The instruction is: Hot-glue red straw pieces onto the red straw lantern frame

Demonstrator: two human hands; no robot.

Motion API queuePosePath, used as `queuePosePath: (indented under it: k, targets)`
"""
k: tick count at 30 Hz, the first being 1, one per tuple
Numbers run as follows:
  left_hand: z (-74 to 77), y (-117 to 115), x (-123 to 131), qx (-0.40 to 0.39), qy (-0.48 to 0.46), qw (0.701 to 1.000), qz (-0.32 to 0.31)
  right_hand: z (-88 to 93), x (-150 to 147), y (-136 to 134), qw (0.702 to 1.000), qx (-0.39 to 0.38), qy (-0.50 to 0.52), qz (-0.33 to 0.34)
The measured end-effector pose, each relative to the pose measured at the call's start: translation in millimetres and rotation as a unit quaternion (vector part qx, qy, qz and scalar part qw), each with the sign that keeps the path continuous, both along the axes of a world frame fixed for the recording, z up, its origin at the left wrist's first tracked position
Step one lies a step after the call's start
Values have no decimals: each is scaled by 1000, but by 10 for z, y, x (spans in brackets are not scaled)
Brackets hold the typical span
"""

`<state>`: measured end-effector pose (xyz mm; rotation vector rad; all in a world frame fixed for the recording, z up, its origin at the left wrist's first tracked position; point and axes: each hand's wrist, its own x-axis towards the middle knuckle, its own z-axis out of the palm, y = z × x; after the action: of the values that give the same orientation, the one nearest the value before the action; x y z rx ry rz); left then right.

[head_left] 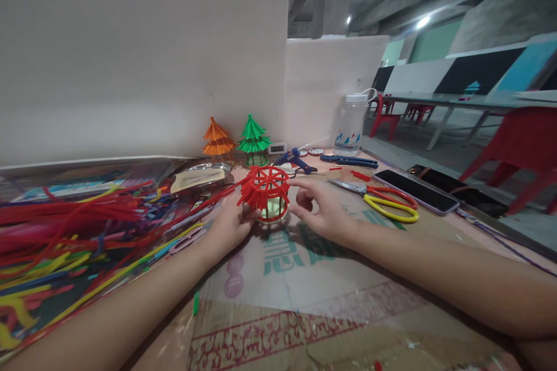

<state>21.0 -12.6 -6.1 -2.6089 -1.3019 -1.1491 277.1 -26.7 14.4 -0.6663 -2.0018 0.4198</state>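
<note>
A small red pavilion made of pipe cleaners (266,192) stands on the cardboard sheet (304,278), with a pale roll inside its frame. My left hand (230,224) is at its left side, fingers curled round the red fringe of the roof. To the right of the model, my right hand (322,206) reaches in with its index finger touching the roof rim. The other fingers are bent and hold nothing that I can see.
A heap of coloured pipe cleaners (73,232) lies at the left. Orange (217,138) and green (253,138) finished pavilions stand at the back by a white partition. A blue glue gun (296,160), yellow-red scissors (387,200), a phone (415,191) and a plastic bottle (350,124) are at the right.
</note>
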Motion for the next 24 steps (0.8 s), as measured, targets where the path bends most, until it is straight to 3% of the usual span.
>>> queuePosePath:
  k: [9,18,24]
  targets:
    - [-9,15,2,34,13,999,-3,23,3,-53,997,14,-72,-21]
    - [47,-48,21,23,25,999,14,26,-5,-46,997,31,-61,-32]
    - [78,-53,36,-25,26,999,11,27,-16,-48,999,6,-24,-22]
